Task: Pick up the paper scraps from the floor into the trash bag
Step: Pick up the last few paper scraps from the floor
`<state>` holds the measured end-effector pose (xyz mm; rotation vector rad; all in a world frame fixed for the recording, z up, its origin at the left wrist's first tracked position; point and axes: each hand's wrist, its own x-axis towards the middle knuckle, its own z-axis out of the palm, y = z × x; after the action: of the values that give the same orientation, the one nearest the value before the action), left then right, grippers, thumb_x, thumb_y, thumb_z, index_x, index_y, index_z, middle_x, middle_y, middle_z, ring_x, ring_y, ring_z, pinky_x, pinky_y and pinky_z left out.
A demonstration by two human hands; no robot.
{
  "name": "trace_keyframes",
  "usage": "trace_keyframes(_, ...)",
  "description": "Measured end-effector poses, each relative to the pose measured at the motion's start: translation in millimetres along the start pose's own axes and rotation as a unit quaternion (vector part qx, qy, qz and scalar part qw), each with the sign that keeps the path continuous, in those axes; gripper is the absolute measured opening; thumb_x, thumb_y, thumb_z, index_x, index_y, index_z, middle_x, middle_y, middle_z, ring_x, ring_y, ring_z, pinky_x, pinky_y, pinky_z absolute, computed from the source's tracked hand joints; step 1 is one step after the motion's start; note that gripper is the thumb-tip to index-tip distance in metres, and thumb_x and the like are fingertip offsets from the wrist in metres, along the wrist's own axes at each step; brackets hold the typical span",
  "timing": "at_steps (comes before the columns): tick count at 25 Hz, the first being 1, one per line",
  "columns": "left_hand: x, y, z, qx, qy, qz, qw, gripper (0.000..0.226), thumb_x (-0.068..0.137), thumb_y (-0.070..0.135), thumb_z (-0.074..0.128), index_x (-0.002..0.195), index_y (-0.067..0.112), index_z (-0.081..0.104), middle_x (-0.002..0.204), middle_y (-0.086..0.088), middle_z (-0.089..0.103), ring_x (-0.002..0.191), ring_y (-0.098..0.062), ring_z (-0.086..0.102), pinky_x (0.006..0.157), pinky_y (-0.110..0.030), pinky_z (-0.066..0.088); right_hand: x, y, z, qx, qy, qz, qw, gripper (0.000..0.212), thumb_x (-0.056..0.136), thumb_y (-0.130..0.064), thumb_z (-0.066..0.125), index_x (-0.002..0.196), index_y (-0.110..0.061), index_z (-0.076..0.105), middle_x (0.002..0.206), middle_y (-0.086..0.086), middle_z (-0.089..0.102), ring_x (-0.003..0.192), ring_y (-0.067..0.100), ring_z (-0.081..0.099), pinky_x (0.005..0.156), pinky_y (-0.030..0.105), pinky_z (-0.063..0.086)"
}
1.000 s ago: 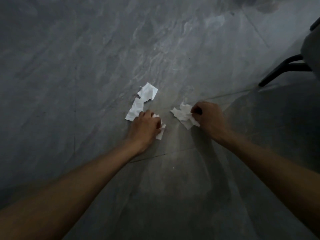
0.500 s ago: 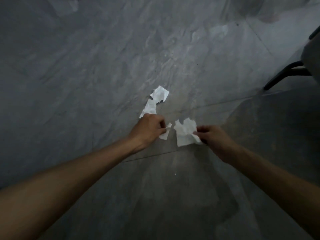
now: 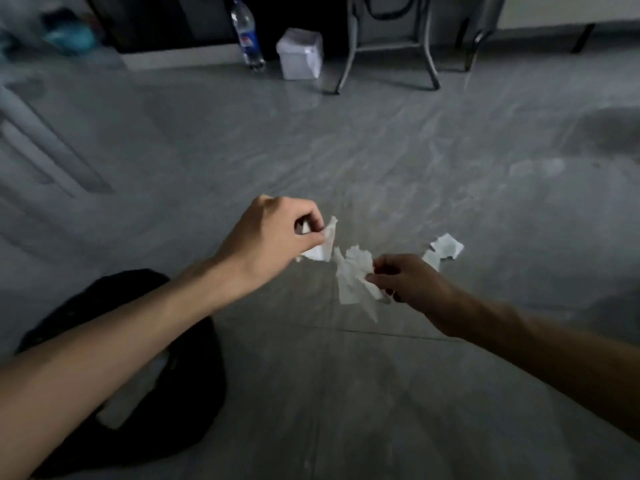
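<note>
Both hands now lifted: left hand (image 3: 273,237) pinches a scrap (image 3: 323,242), right hand (image 3: 408,282) pinches a scrap hanging lengthwise (image 3: 353,278); bag (image 3: 166,403) below left, contents unclear.

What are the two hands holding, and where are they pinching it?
Each holds a torn paper scrap. The left hand pinches a small scrap by its left edge; the right hand pinches a bigger scrap by its right edge.
</note>
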<state>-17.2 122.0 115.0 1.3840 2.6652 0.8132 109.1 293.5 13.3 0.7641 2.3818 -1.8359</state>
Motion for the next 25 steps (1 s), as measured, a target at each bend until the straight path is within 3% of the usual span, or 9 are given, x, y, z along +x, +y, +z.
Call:
trace_keyframes(3, -46.6, -47.5, -58.7, 0.028, 0.047, -0.062, 0.997, 0.007, 0.072, 0.024, 0.073, 0.070, 0.019, 0.068, 0.044, 0.007, 0.049, 0.046, 0.000, 0.048, 0.049, -0.011, 0.034, 2.8, -61.7, 42.6, -0.028, -0.037, -0.059, 0.997, 0.013, 0.085, -0.014, 0.064, 0.073, -0.018, 0.067, 0.051, -0.010, 0.057, 0.042, -0.002, 0.045, 0.046, 0.017, 0.037)
trace_keyframes(5, -78.6, -86.8, -82.7, 0.052, 0.036, -0.115, 0.991, 0.009, 0.072, 0.021, 0.075, 0.068, 0.019, 0.068, 0.045, 0.009, 0.050, 0.045, 0.000, 0.048, 0.049, -0.011, 0.034, 4.1, -94.2, 71.1, -0.034, -0.059, -0.091, 0.993, 0.009, 0.085, -0.013, 0.064, 0.077, -0.014, 0.068, 0.054, -0.008, 0.057, 0.042, 0.001, 0.046, 0.042, 0.015, 0.039)
trace_keyframes(8, -130.3, -147.8, -94.0, 0.103, -0.051, -0.203, 0.972, 0.013, 0.074, 0.021, 0.074, 0.066, 0.024, 0.064, 0.057, 0.009, 0.056, 0.057, -0.007, 0.058, 0.049, -0.009, 0.035, 6.1, -129.8, 117.3, -0.068, -0.100, -0.131, 0.984, 0.009, 0.085, -0.012, 0.064, 0.077, -0.013, 0.066, 0.054, -0.005, 0.059, 0.044, 0.005, 0.050, 0.046, 0.019, 0.043)
trace_keyframes(11, -179.5, -198.2, -83.5, 0.094, -0.164, -0.287, 0.939, 0.007, 0.076, 0.020, 0.073, 0.074, 0.024, 0.068, 0.069, 0.007, 0.062, 0.057, 0.003, 0.053, 0.048, -0.006, 0.036, 11.9, -151.1, 169.7, -0.074, -0.141, -0.145, 0.977, 0.005, 0.085, -0.007, 0.063, 0.082, -0.004, 0.064, 0.058, 0.004, 0.057, 0.049, 0.012, 0.051, 0.051, 0.025, 0.044)
trace_keyframes(13, -198.2, -218.1, -77.3, 0.088, -0.212, -0.314, 0.921, 0.005, 0.078, 0.020, 0.071, 0.083, 0.022, 0.070, 0.082, 0.004, 0.068, 0.066, -0.001, 0.056, 0.057, -0.007, 0.039, 18.0, -156.8, 203.6, -0.082, -0.176, -0.125, 0.973, 0.005, 0.086, -0.007, 0.062, 0.083, -0.003, 0.064, 0.060, 0.006, 0.057, 0.049, 0.011, 0.051, 0.049, 0.023, 0.045)
trace_keyframes(17, -196.9, -239.5, -84.6, 0.083, -0.137, -0.327, 0.931, 0.020, 0.079, 0.013, 0.062, 0.098, 0.017, 0.066, 0.101, -0.004, 0.068, 0.088, -0.017, 0.061, 0.080, -0.029, 0.050, 32.5, -156.3, 256.2, -0.086, -0.228, -0.044, 0.969, 0.004, 0.085, 0.000, 0.060, 0.084, -0.002, 0.063, 0.068, 0.012, 0.057, 0.053, 0.014, 0.052, 0.046, 0.018, 0.047)
trace_keyframes(20, -185.1, -237.8, -93.3, 0.117, -0.033, -0.300, 0.946, 0.021, 0.079, 0.008, 0.054, 0.097, 0.012, 0.063, 0.100, -0.010, 0.067, 0.085, -0.022, 0.060, 0.076, -0.034, 0.050, 37.5, -157.9, 273.1, -0.075, -0.256, 0.010, 0.964, 0.018, 0.085, 0.003, 0.060, 0.103, 0.005, 0.062, 0.083, 0.018, 0.064, 0.062, 0.016, 0.060, 0.058, 0.021, 0.055)
trace_keyframes(22, -170.9, -228.3, -94.3, 0.128, -0.007, -0.274, 0.953, 0.023, 0.080, 0.008, 0.053, 0.101, 0.012, 0.061, 0.104, -0.010, 0.065, 0.090, -0.026, 0.060, 0.076, -0.035, 0.049, 39.4, -161.9, 265.8, -0.071, -0.255, 0.019, 0.964, 0.032, 0.086, 0.004, 0.058, 0.118, 0.008, 0.054, 0.096, 0.021, 0.063, 0.064, 0.014, 0.063, 0.059, 0.018, 0.057)
trace_keyframes(25, -131.1, -204.5, -82.7, 0.095, -0.036, -0.231, 0.968, 0.018, 0.082, 0.015, 0.054, 0.099, 0.018, 0.058, 0.105, -0.006, 0.064, 0.093, -0.026, 0.059, 0.074, -0.034, 0.046, 44.0, -158.6, 225.7, -0.095, -0.233, 0.002, 0.968, 0.027, 0.086, 0.004, 0.056, 0.114, 0.005, 0.058, 0.081, 0.016, 0.065, 0.055, 0.007, 0.063, 0.052, 0.013, 0.053)
